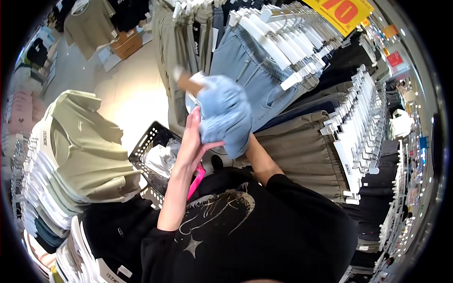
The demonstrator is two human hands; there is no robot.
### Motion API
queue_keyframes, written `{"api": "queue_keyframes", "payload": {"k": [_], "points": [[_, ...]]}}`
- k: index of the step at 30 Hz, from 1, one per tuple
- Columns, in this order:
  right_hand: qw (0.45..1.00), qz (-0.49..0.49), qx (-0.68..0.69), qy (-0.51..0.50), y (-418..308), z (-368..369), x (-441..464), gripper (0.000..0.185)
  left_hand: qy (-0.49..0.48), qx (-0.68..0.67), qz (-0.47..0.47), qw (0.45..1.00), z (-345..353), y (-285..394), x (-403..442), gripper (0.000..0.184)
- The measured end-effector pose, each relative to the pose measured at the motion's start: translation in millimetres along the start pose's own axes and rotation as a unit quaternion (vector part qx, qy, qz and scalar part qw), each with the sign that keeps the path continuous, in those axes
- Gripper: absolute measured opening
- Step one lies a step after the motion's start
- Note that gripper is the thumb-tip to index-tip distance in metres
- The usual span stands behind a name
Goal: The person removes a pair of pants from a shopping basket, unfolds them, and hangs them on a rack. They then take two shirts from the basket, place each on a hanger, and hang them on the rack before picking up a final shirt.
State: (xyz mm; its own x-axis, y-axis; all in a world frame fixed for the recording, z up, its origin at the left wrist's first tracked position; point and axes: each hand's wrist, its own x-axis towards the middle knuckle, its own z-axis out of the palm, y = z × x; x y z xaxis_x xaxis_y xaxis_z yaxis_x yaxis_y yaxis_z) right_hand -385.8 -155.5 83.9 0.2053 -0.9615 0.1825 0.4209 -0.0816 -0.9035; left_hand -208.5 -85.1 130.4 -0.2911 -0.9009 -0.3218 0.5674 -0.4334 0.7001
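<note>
A bunched light blue denim garment (225, 113) is held up in front of my chest. My left hand (191, 134) is closed on its left side, fingers pointing up along the edge and thumb underneath. My right forearm (264, 158) runs up behind the garment, and the denim hides that hand. At the garment's upper left sticks out a blurred brown and white piece (190, 84), too smeared to identify. Behind it hang light blue jeans (247, 70) on white hangers.
A black perforated basket (141, 141) holding white bundled items stands left of my arm, near a pink strap (197, 181). A pale green shirt (89, 146) fronts the left rack. Brown trousers (297, 151) hang at right. A yellow sign (340, 14) tops the jeans rack.
</note>
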Motion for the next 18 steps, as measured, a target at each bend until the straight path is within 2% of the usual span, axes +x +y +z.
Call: {"api": "queue_keyframes", "payload": {"k": [2, 3, 4, 6, 7, 8, 10, 11, 12, 14, 17, 18], "points": [[1.000, -0.004, -0.019, 0.005, 2.5, -4.6, -2.8, 0.059, -0.036, -0.141, -0.061, 0.987, -44.1, -23.8, 31.3, 0.059], [1.000, 0.002, -0.024, 0.005, 3.8, -12.3, -7.1, 0.061, -0.004, -0.151, -0.017, 0.988, -24.8, -13.1, 26.8, 0.053], [1.000, 0.008, -0.028, 0.006, 3.5, -17.4, -13.7, 0.063, 0.015, -0.134, 0.055, 0.989, -4.2, -3.4, 23.8, 0.055], [0.997, 0.048, 0.021, 0.047, -3.1, -31.2, -30.5, 0.062, -0.011, 0.051, 0.076, 0.996, 3.4, 14.2, 25.6, 0.067], [0.994, 0.074, 0.050, 0.065, -5.2, -36.4, -40.9, 0.061, 0.002, 0.099, 0.110, 0.989, 11.1, 19.0, 31.6, 0.080], [0.990, 0.083, 0.052, 0.098, -3.4, -45.4, -46.7, 0.056, -0.010, 0.102, 0.131, 0.986, 17.7, 25.4, 35.9, 0.083], [0.980, 0.115, -0.053, 0.153, -23.8, -52.8, -57.2, 0.050, -0.018, 0.145, 0.157, 0.977, 43.9, 42.3, 34.3, 0.081], [0.964, 0.140, -0.147, 0.171, -37.7, -58.7, -58.8, 0.047, -0.004, 0.196, 0.196, 0.961, 49.8, 44.5, 39.5, 0.077], [0.952, 0.062, -0.234, 0.188, -52.6, -54.8, -62.5, 0.049, -0.011, 0.205, 0.197, 0.959, 55.7, 47.5, 43.0, 0.076], [0.970, -0.150, -0.126, 0.145, -64.0, -46.2, -59.2, 0.052, -0.022, 0.225, 0.196, 0.954, 62.8, 52.7, 48.1, 0.074], [0.985, -0.078, -0.108, 0.107, -80.9, -37.0, -75.1, 0.054, -0.049, 0.195, 0.184, 0.962, 76.6, 52.2, 58.7, 0.073], [0.978, -0.066, -0.151, 0.129, -85.4, -32.4, -74.3, 0.051, -0.054, 0.188, 0.175, 0.965, 82.0, 54.7, 59.2, 0.073]]}}
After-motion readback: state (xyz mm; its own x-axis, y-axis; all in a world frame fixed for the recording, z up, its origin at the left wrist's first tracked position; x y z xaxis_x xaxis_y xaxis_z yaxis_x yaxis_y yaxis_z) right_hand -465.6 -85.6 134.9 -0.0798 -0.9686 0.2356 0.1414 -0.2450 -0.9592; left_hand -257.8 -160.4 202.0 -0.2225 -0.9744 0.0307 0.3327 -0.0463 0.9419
